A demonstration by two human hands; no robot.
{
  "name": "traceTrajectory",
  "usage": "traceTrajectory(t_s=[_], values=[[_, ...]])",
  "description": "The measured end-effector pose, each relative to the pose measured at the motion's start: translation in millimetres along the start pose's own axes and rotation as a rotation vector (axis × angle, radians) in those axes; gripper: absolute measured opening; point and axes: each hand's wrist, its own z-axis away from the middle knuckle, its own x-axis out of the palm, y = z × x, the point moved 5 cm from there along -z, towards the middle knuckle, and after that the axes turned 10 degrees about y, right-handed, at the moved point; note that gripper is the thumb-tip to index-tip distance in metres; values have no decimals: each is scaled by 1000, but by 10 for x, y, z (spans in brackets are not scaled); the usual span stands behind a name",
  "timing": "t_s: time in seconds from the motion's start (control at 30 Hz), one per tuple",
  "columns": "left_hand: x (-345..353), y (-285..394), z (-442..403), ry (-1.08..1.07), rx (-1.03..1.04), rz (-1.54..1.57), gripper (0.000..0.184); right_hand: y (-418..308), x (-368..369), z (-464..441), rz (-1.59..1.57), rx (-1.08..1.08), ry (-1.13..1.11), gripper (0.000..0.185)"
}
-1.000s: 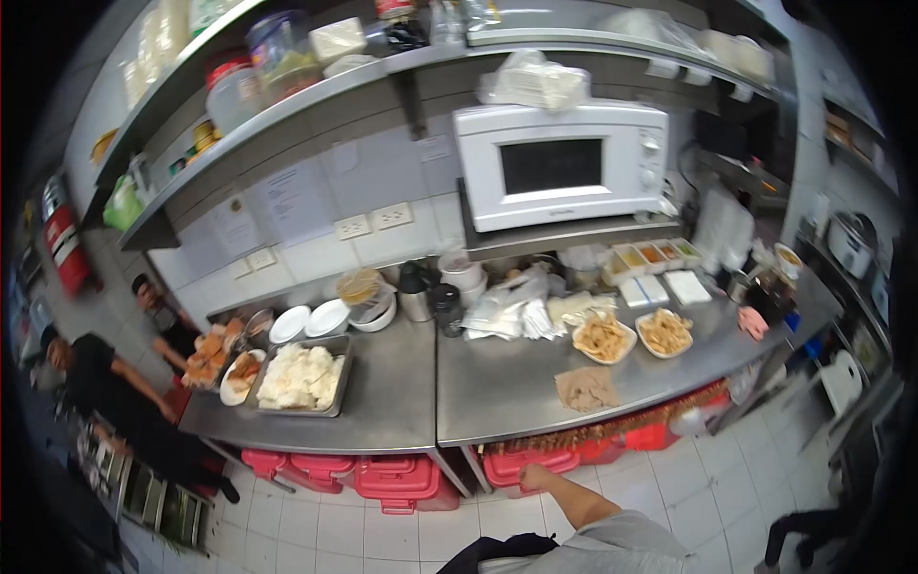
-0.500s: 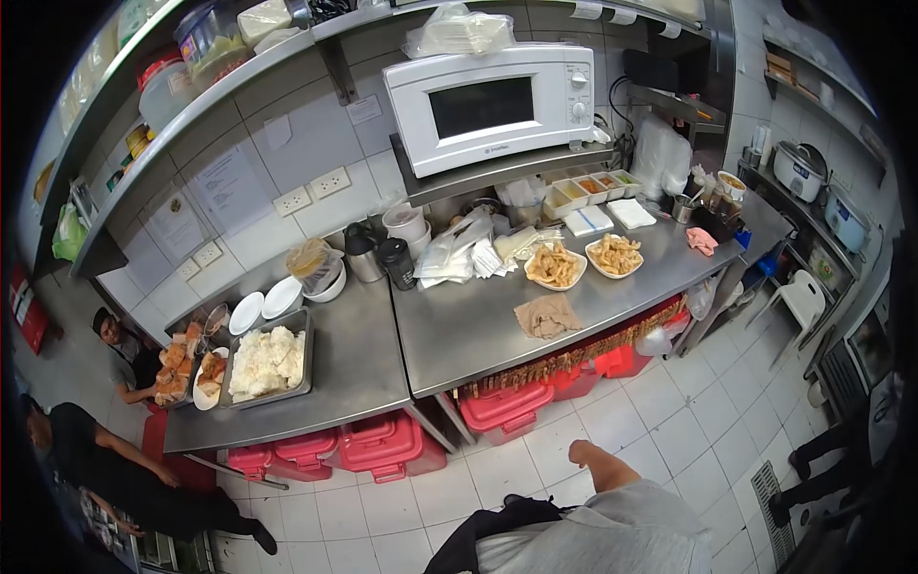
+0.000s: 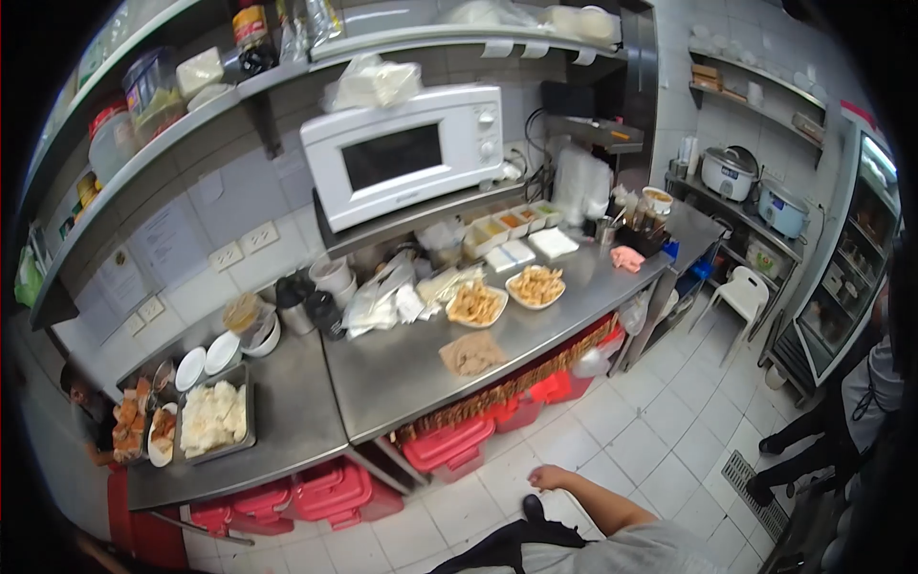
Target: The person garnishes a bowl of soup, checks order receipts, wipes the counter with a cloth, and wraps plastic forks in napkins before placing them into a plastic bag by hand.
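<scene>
- The right hand (image 3: 547, 476) hung over the white tiled floor (image 3: 612, 435), on the near side of the grey metal table (image 3: 378, 387) and apart from it.
- Its fingers looked loosely curled, with no held object visible; the exact opening could not be told. The left hand was out of view, its state unknown.
- Nearest to the hand was the red lidded plastic bin (image 3: 448, 445), below the table and not touched. The crumpled brown cloth (image 3: 473, 354) lay above it, near the table's front edge.
- Handling, as a judgement: with the arm this low, good practice called for a relaxed wrist, knuckles away from the table edge and steady footing beside the black shoe (image 3: 534, 512).
- Two white bowls of golden food, the left (image 3: 496, 318) and the right (image 3: 549, 304), stood beyond the cloth; a sleeve swept low across the table could have caught them.
- A rectangular metal tray (image 3: 251, 416) of white, rice-like food stood at the left, and a white microwave oven (image 3: 402, 158) on the far wall.
- Obstructions: to the right, a white plastic chair (image 3: 741, 301) and a person in dark trousers (image 3: 830, 411) narrowed the floor space.
</scene>
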Motion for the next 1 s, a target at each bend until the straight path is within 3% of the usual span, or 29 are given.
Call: traceTrajectory(t_s=[0.07,0.1,0.13,0.17,0.27,0.33,0.43,0.63,0.7,0.73,0.77,0.87,0.9,1.0], values=[[967,68,561,-344,-102,155,31,363,-357,330,-336,391,-10,36],[1431,-202,792,-383,-221,423,44,476,-543,361,-396,406,24,37],[1745,-423,1100,-587,-248,363,49,618,-716,368,-455,421,57,39],[2153,-175,1606,-789,-272,297,54,733,-898,369,-513,437,88,40],[3110,-215,2695,-1047,-626,393,55,778,-1608,194,-665,375,208,44],[3668,-220,3270,-1085,-946,320,63,700,-2093,8,-774,266,265,42],[4392,-225,3841,-1177,-1090,342,71,493,-2703,-308,-940,147,297,47],[5502,-893,4221,-1187,-1258,415,79,51,-3216,-1286,-1384,86,220,82],[5653,-934,4259,-1189,-1196,350,48,-9,-3249,-1647,-1494,124,253,90],[5716,-874,4280,-1189,-1166,317,42,-49,-3295,-1792,-1556,142,258,93],[5768,-863,4302,-1098,-1173,264,46,-45,-3320,-1903,-1575,168,282,86],[5849,-633,4317,-1149,-1084,202,49,-109,-3485,-2146,-1514,60,263,70],[5872,-565,4326,-1188,-913,163,48,-158,-3569,-2150,-1518,98,301,57],[5950,-663,4394,-1255,-1108,113,48,-104,-3702,-2292,-1429,59,352,48]])
